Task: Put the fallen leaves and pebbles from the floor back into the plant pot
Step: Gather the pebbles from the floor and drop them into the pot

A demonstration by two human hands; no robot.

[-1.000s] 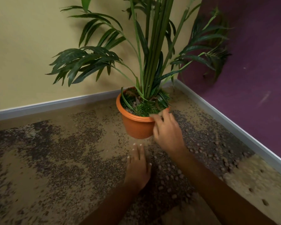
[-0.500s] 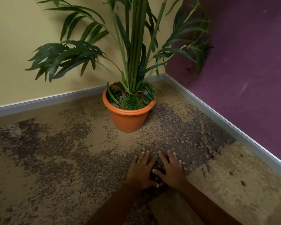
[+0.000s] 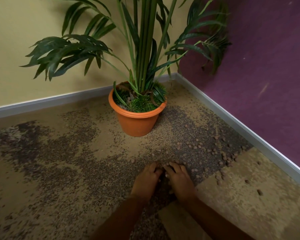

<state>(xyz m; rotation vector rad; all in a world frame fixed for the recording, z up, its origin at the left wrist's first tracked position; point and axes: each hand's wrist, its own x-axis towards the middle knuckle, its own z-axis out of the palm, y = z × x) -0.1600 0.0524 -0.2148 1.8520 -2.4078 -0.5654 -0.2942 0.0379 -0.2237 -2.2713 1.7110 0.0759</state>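
The floor [image 3: 62, 170] is speckled carpet meeting a yellow wall [image 3: 24, 49] and a purple wall [image 3: 267, 84] at a corner. A palm [image 3: 145, 49] stands in an orange pot [image 3: 136, 121] near that corner. Pebbles [image 3: 199, 146] lie scattered on the floor, right of the pot and in front of it, towards the purple wall. Both hands are palm-down on the floor, side by side with fingertips touching: left hand [image 3: 146, 181] and right hand [image 3: 179, 181], fingers curled inward around pebbles between them. Whether either grip has closed on any, I cannot tell.
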